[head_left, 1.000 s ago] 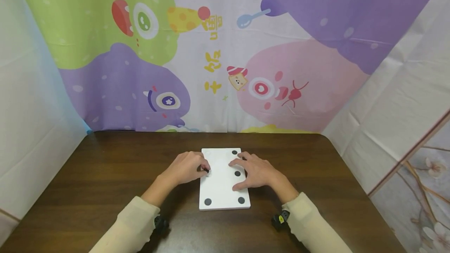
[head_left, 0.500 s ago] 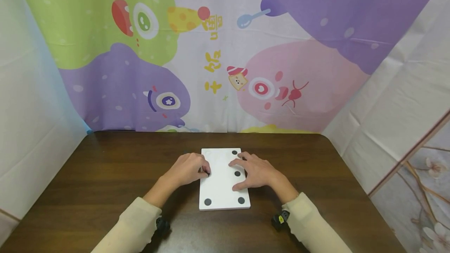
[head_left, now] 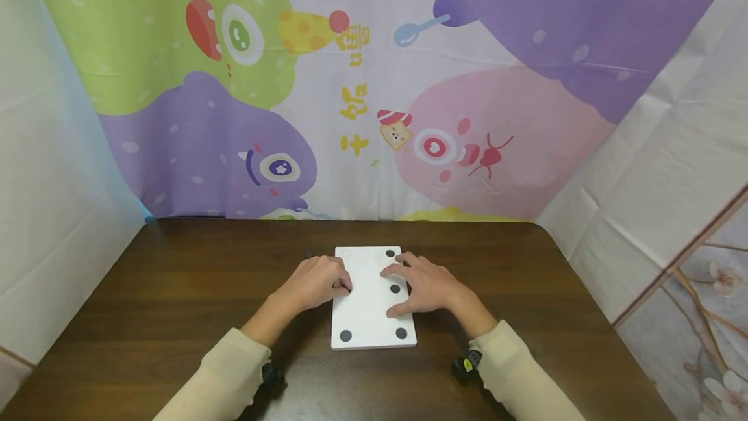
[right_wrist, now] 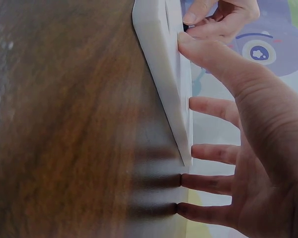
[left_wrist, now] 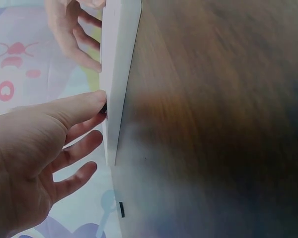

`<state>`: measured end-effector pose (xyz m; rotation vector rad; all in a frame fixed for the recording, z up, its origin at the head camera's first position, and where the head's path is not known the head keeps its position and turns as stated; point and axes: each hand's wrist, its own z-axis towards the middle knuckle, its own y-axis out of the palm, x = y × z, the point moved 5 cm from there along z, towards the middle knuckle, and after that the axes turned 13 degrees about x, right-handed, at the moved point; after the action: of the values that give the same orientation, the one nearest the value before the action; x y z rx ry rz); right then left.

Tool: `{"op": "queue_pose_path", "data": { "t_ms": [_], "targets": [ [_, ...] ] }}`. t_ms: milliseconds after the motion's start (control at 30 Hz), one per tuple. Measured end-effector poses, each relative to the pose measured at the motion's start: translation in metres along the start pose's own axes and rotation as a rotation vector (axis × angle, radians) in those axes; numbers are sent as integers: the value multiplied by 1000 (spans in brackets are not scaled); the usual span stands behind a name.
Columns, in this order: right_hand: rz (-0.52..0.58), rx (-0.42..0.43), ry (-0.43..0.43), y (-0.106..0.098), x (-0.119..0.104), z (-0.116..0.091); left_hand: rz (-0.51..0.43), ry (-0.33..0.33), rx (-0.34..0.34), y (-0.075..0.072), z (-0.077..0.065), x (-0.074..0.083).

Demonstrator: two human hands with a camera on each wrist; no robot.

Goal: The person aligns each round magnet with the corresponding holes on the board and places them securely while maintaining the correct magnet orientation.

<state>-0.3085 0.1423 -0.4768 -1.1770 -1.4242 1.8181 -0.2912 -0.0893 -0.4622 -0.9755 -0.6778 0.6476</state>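
A white rectangular board lies flat on the table, bearing several round black discs, one of them at the near left corner. At the board's left side, my left hand pinches a small black disc between thumb and index finger, right at the board's surface. Most of that disc is hidden by the fingertips. My right hand rests on the board's right side with fingers spread around the middle right disc. In the right wrist view, its thumb and fingertips touch the board and the table beyond.
Another dark disc lies on the table left of the board's far end, partly behind my left hand. The dark wooden table ends at a cartoon-printed curtain at the back. A faint ring mark shows at the board's far left corner.
My left hand has shifted slightly to the right and towards me with the pinched disc, uncovering the loose disc on the table. The right hand and the board stay in place.
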Motion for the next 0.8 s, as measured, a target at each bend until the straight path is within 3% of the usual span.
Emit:
{"op": "queue_pose_path", "data": {
  "t_ms": [800],
  "targets": [
    [-4, -1, -8, 0, 1, 0, 6, -17, 8, -1, -2, 0]
  ]
}}
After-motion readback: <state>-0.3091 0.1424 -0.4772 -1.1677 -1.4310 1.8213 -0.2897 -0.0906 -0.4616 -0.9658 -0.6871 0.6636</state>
